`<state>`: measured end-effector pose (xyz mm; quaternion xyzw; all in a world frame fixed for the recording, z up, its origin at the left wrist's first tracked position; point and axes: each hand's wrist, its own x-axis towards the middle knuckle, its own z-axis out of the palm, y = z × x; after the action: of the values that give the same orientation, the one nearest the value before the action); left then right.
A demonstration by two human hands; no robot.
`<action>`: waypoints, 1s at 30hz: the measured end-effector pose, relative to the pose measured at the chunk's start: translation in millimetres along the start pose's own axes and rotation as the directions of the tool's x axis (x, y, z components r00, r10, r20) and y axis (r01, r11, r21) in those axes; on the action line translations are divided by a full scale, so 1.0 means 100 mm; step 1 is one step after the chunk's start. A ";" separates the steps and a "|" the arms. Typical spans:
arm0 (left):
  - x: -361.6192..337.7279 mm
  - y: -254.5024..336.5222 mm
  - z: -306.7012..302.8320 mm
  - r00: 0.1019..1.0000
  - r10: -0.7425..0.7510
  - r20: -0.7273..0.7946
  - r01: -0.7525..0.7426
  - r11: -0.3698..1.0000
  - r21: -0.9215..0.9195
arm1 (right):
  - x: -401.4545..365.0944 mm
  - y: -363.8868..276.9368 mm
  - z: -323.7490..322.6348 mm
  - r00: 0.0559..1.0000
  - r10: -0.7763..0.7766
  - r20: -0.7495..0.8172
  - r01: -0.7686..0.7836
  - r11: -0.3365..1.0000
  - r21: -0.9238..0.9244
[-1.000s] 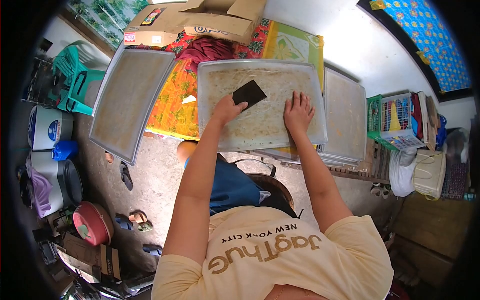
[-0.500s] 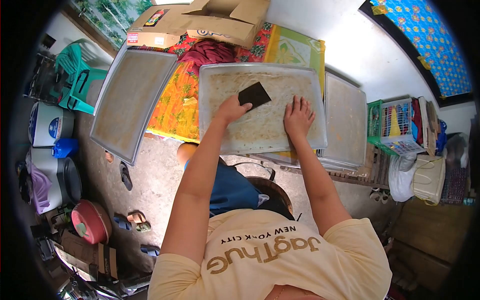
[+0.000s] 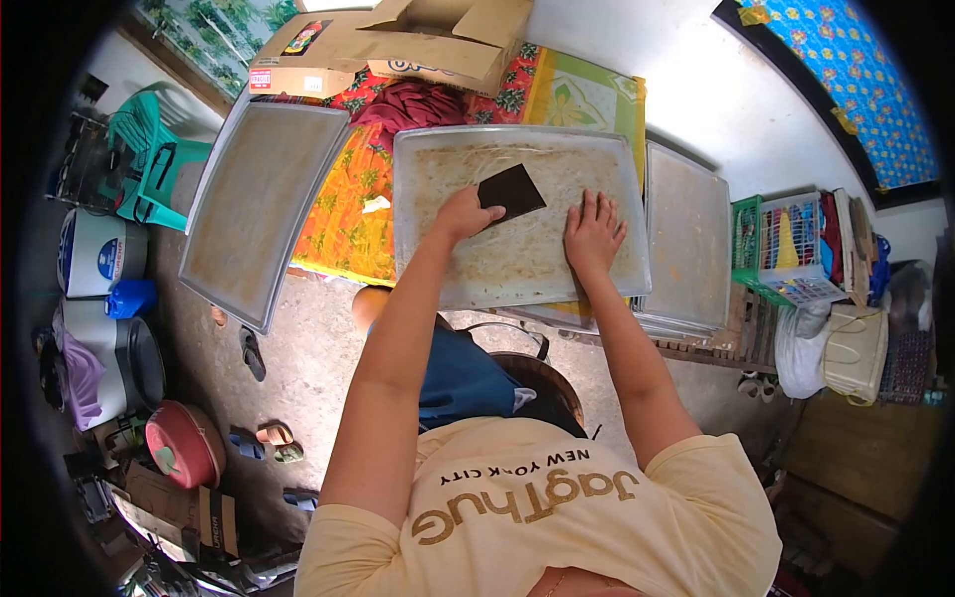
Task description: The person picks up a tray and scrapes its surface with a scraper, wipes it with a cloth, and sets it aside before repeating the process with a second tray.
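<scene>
Pad (image 3: 513, 192) pinched in the left grip (image 3: 463, 215), over the tray (image 3: 527, 261).
Right grip (image 3: 594, 235) lies spread flat, near the tray's right edge; bare surface runs between both grips and out to the near edge.

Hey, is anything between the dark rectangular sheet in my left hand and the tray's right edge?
Yes: your right hand lies on the tray, just right of the dark rectangular sheet, in the straight path across.
</scene>
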<state>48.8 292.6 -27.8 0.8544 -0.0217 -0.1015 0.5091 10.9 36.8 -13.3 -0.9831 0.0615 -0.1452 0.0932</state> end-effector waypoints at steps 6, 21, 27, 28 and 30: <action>0.03 -0.03 0.03 0.999 0.046 -0.003 -0.046 0.999 0.021 | 0.00 -0.01 -0.01 1.000 0.007 0.005 -0.007 1.000 0.000; 0.08 0.01 0.07 0.999 0.036 -0.035 -0.036 0.999 0.013 | 0.00 -0.01 -0.01 1.000 -0.003 -0.014 0.002 1.000 -0.003; 0.09 0.03 0.06 0.999 0.041 -0.031 -0.041 0.999 -0.003 | 0.00 -0.02 -0.01 1.000 0.007 0.000 -0.007 1.000 0.007; 0.13 -0.04 0.08 0.998 0.055 -0.020 -0.056 0.998 -0.022 | 0.00 -0.02 -0.02 1.000 0.007 0.000 -0.007 1.000 0.007; 0.11 -0.03 0.10 0.999 0.049 -0.017 -0.050 0.998 -0.028 | -0.01 -0.01 -0.03 1.000 0.001 0.000 -0.001 1.000 0.007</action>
<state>57.6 284.0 -37.0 0.8471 -0.0374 -0.0823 0.5237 9.5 37.6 -10.6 -0.9827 0.0616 -0.1454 0.0965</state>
